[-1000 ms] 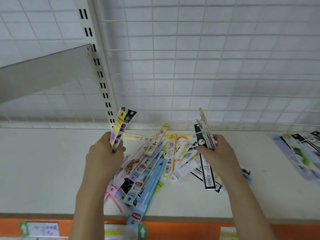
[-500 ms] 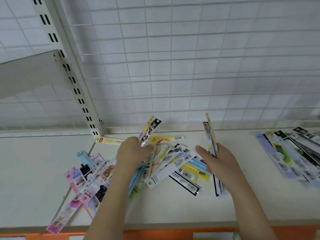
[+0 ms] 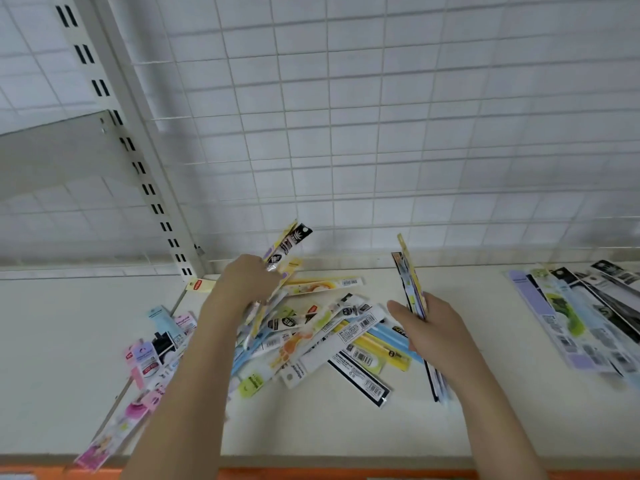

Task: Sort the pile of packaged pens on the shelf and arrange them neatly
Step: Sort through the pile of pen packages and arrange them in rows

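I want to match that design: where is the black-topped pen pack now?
Head view, left of centre: the black-topped pen pack is gripped in the left hand, raised above the pile.

Pile (image 3: pixel 311 337) mid-shelf (image 3: pixel 346 427); row (image 3: pixel 581 320) rt

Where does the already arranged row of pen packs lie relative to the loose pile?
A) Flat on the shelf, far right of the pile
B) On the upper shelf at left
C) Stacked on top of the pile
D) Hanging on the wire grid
A: the arranged row of packs lies flat on the shelf at the far right, apart from the loose pile between the hands.
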{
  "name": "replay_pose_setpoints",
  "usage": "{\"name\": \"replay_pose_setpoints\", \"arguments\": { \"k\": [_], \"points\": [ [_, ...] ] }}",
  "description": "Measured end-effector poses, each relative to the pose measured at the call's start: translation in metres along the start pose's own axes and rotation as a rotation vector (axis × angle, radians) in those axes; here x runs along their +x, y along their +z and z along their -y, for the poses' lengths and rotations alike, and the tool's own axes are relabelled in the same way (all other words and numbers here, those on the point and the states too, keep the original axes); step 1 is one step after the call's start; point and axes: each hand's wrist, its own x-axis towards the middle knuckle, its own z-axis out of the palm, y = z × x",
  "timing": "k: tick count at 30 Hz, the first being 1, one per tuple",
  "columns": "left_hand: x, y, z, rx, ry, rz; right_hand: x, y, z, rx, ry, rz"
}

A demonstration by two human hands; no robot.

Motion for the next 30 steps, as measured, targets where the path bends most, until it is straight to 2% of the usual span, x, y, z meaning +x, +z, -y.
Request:
{"name": "replay_pose_setpoints", "arguments": {
  "k": [5, 11, 16, 22, 27, 30],
  "points": [
    [0.014, -0.018, 0.002, -0.147, 0.038, -0.019, 0.005, 0.007, -0.001, -0.002, -0.017, 0.054],
    [0.038, 0.009, 0.006, 0.201, 0.055, 0.035, 0.007, 0.003, -0.004, -0.006, -0.009, 0.054],
    [0.046, 0.033, 0.008, 0.244, -0.030, 0.065, 0.004, -0.005, -0.009, -0.003, -0.022, -0.015],
    [0.043, 0.023, 0.005, 0.204, -0.047, 0.045, 0.005, -0.004, -0.007, -0.033, -0.061, -0.056],
    [0.035, 0.001, 0.010, 0.282, 0.002, 0.011, 0.010, 0.014, 0.010, -0.148, -0.135, 0.051],
    [0.028, -0.012, 0.022, 0.135, 0.008, -0.032, 0.009, 0.030, 0.026, -0.235, -0.210, 0.188]
  ]
}}
